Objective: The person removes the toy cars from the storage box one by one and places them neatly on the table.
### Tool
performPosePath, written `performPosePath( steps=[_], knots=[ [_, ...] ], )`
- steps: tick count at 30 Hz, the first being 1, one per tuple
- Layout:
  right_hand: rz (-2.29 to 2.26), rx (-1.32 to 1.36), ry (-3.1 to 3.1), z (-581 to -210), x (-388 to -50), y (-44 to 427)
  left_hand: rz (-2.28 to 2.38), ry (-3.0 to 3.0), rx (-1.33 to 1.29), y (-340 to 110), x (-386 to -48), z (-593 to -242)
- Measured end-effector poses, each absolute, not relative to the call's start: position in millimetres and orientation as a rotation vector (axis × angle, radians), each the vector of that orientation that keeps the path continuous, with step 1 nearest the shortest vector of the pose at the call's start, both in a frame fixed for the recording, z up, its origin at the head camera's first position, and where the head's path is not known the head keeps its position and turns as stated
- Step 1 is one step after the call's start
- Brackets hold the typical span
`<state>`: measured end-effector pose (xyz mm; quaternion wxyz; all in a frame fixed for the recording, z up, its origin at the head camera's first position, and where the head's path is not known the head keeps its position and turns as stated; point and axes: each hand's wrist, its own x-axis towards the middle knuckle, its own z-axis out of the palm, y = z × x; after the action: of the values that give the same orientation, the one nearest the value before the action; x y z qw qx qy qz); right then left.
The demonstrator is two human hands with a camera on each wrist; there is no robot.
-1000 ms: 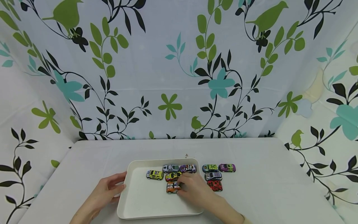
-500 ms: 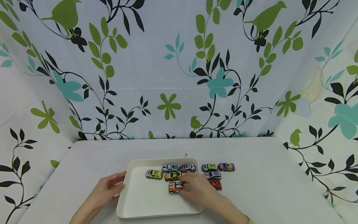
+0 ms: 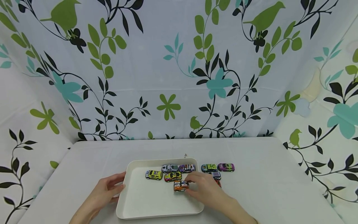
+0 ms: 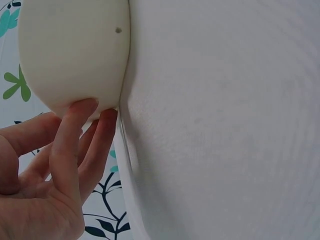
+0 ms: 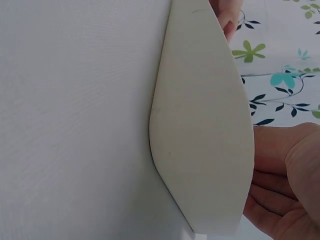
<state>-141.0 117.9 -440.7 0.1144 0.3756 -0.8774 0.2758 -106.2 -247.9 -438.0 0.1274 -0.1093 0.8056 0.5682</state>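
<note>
In the head view a white tray [image 3: 151, 202] lies on the table with several small toy cars in it. My left hand [image 3: 104, 191] holds the tray's left side; in the left wrist view that hand [image 4: 60, 165] has its fingertips against the outer wall of the tray [image 4: 75, 55]. My right hand [image 3: 205, 188] reaches over the right rim and pinches an orange toy car [image 3: 180, 186] by its right end. In the right wrist view the hand [image 5: 285, 185] is behind the tray wall [image 5: 202, 115], which hides the car.
Inside the tray sit a yellow-green car [image 3: 153, 175], a silver car [image 3: 169, 168], a purple-white car [image 3: 186, 168] and a yellow car [image 3: 172, 176]. Right of the tray are a green car [image 3: 209, 167], a purple car [image 3: 226, 167] and others partly hidden by my right hand.
My right hand has moved to the right inside the tray, taking the orange toy car with it. It now covers more of the red car outside. My left hand stays at the tray.
</note>
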Motion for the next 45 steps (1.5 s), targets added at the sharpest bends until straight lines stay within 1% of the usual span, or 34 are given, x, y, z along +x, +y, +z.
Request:
performPosePath(
  steps=[11, 16, 25, 33, 45],
  knots=[
    [0.823, 1.024, -2.584, -434, -139, 134, 1.657, 2.337, -0.310, -249, -106, -437],
    [0.891, 0.948, -2.634, -429, -138, 145, 1.652, 2.340, -0.312, -248, -106, -436],
    [0.840, 0.839, -2.633, -429, -138, 168, 1.657, 2.337, -0.307, -248, -106, -437],
    [0.864, 0.829, -2.587, -427, -145, 190, 1.680, 2.339, -0.267, -251, -104, -440],
    [0.846, 0.812, -2.561, -430, -152, 220, 1.662, 2.342, -0.312, -250, -106, -440]
  ],
)
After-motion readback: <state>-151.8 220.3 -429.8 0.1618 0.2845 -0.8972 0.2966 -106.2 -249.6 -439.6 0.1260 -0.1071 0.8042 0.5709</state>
